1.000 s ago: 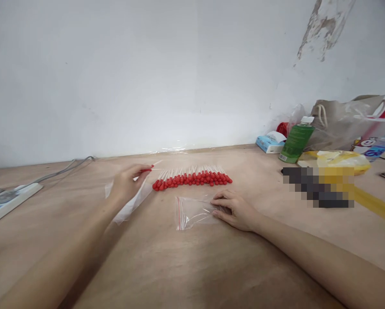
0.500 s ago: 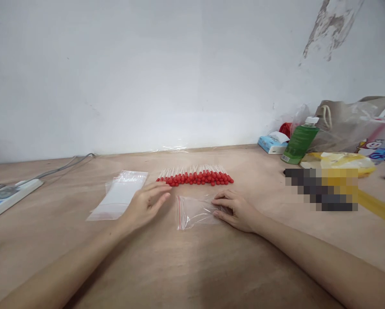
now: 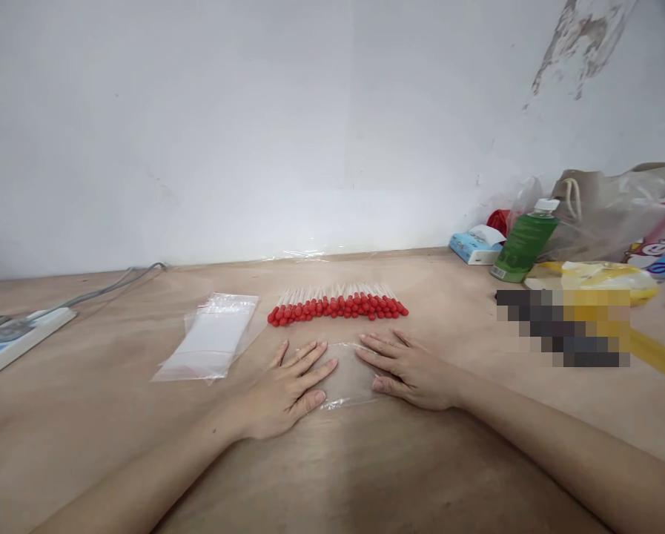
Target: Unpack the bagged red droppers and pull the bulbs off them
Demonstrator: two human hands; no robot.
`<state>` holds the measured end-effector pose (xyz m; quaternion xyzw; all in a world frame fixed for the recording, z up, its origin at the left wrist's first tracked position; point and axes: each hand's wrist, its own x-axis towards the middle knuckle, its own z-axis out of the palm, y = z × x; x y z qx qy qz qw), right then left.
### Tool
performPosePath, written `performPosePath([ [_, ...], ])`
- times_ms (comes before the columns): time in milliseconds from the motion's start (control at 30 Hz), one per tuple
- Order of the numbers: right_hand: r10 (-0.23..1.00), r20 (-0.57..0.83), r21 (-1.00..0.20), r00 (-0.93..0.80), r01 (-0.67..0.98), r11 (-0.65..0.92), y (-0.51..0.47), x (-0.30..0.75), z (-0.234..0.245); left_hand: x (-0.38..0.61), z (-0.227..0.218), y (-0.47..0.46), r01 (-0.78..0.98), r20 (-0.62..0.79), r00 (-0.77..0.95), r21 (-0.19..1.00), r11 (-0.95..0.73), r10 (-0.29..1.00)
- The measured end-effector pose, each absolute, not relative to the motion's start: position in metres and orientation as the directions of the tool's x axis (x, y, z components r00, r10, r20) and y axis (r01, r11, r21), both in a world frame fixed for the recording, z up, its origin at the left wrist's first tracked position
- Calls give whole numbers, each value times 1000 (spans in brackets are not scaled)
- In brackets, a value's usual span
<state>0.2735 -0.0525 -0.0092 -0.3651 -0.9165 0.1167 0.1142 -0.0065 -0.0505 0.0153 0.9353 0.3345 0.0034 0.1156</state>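
Observation:
A small clear zip bag (image 3: 348, 378) lies flat on the wooden table (image 3: 365, 475), just in front of me. My left hand (image 3: 288, 386) rests palm down on the bag's left part, fingers spread. My right hand (image 3: 407, 367) lies flat on its right part, fingers stretched out. Just beyond my fingertips runs a row of several red-tipped white sticks (image 3: 337, 305). A stack of clear zip bags (image 3: 213, 337) sits to the left of my left hand.
A white power strip (image 3: 15, 340) with a grey cable lies at the far left. At the right stand a green bottle (image 3: 524, 241), a tissue pack (image 3: 477, 246), a yellow bag (image 3: 593, 276) and plastic bags (image 3: 615, 208) against the wall.
My left hand left the row of sticks, came back toward me and settled flat on the small bag. My right hand opened flat on it.

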Motion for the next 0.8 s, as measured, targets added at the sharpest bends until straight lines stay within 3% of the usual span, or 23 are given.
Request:
performPosePath([
  [133, 702, 85, -295, -707, 655, 696, -52, 274, -8, -7, 17, -53, 623, -70, 775, 257, -739, 628],
  [233, 702, 81, -304, -707, 654, 693, -52, 274, -7, -6, 15, -50, 631, 20, 720, 397, -666, 694],
  [333, 700, 136, -321, -701, 638, 700, -53, 275, -7, -4, 11, -42, 625, 165, 461, 637, -451, 872],
  [400, 707, 222, -319, -671, 635, 703, -54, 275, -9, -3, 7, -35, 629, 181, 270, 710, -315, 946],
  [500, 710, 392, -304, -585, 646, 700, -55, 275, -13, 0, 2, -33, 685, 131, 204, 689, -237, 970],
  [633, 696, 488, -307, -527, 644, 701, -54, 275, -16, 3, 4, -42, 696, 71, 304, 664, -272, 950],
  [733, 715, 459, -320, -528, 653, 687, -54, 274, -16, -7, 17, -46, 662, 182, 325, 658, -360, 928],
  [800, 730, 441, -327, -522, 664, 673, -54, 274, -15, -24, 31, -39, 606, 307, 236, 695, -387, 922],
])
